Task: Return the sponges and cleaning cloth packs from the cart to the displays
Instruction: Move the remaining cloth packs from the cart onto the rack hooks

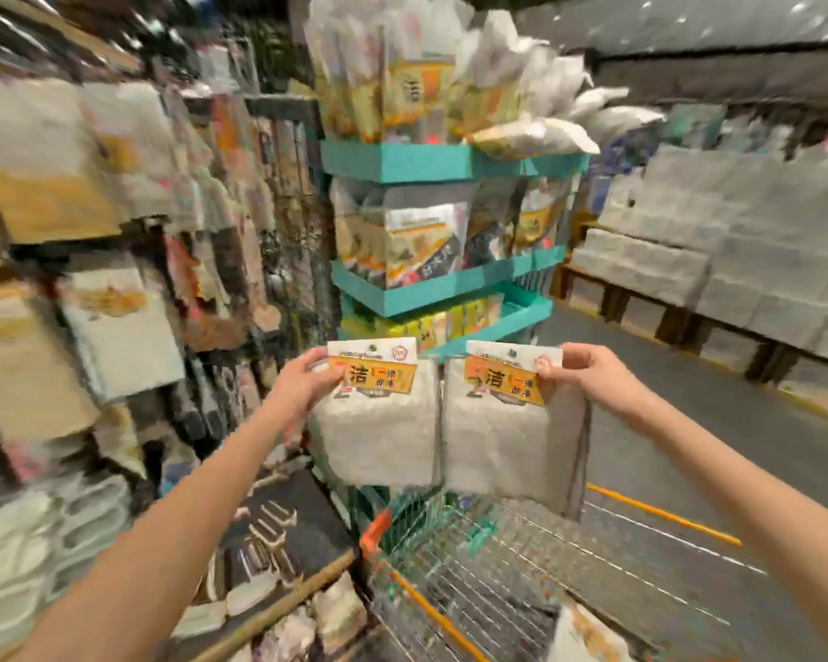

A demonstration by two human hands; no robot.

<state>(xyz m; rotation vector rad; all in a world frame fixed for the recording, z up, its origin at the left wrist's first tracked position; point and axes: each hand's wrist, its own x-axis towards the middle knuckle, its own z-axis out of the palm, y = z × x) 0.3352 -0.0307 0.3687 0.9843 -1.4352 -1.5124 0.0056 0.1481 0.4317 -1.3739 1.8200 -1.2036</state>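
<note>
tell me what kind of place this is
Most likely a retail store aisle, perhaps warehouse-style. A teal tiered display rack holds packaged goods, a wire shopping cart stands below, and bulk white packs are stacked on the right. The left hand grips the left cloth pack, the right hand the right cloth pack.

To the right of the teal display stand (393, 162) the aisle floor (679, 422) lies open as far as the pallets of white bales (737, 260). On the left, the hanging packs of the wall rack (116, 298) crowd against the stand and leave only a narrow gap. The stand's tiers are crammed with upright packs, the left cloth pack (378, 432) and right cloth pack (503, 441), held side by side in the left hand (302, 379) and right hand (589, 375), hang before its lowest tier, and beneath them the wire cart (474, 580) is open from above.
</note>
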